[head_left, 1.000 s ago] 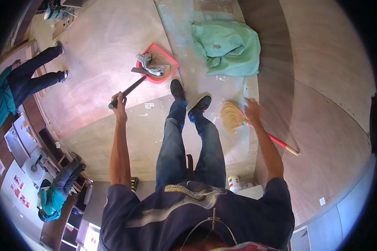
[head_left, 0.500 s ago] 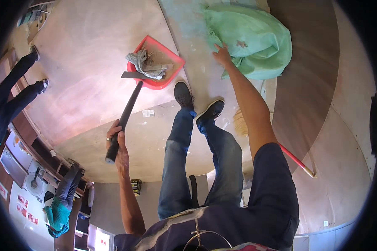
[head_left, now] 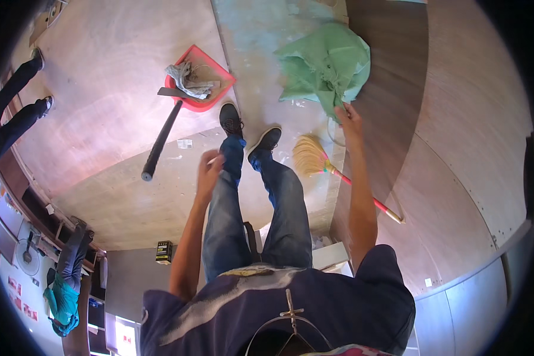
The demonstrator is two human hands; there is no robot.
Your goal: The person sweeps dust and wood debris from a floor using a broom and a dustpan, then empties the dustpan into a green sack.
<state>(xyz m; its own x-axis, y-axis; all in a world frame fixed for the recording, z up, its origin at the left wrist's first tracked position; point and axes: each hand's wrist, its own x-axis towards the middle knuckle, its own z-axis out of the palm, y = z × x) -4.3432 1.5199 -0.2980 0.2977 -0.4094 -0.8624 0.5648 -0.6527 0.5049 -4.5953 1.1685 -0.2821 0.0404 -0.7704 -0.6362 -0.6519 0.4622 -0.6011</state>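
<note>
My right hand (head_left: 350, 118) is closed on a gathered edge of the green woven sack (head_left: 344, 56), which lies slumped on the floor ahead to the right. Above my left thigh hangs my left hand (head_left: 209, 169), its fingers loosely bent and apart, with nothing visible in them. The red dustpan (head_left: 224, 89) rests on the floor ahead to the left, holding a crumpled grey cloth (head_left: 190, 83) and some debris. Its black handle (head_left: 160, 145) tilts back toward me, with no hand on it.
A straw broom (head_left: 310, 156) with a red stick lies to the right of my feet. A dark box (head_left: 164, 252) stands behind at the left. One person's legs (head_left: 18, 121) show at the far left; another person in teal (head_left: 64, 296) is further back. A fan (head_left: 27, 252) stands there too.
My left hand has let go of the dustpan handle and moved right. My right hand now grips the sack's edge and has pulled it toward me; the broom has come into fuller view.
</note>
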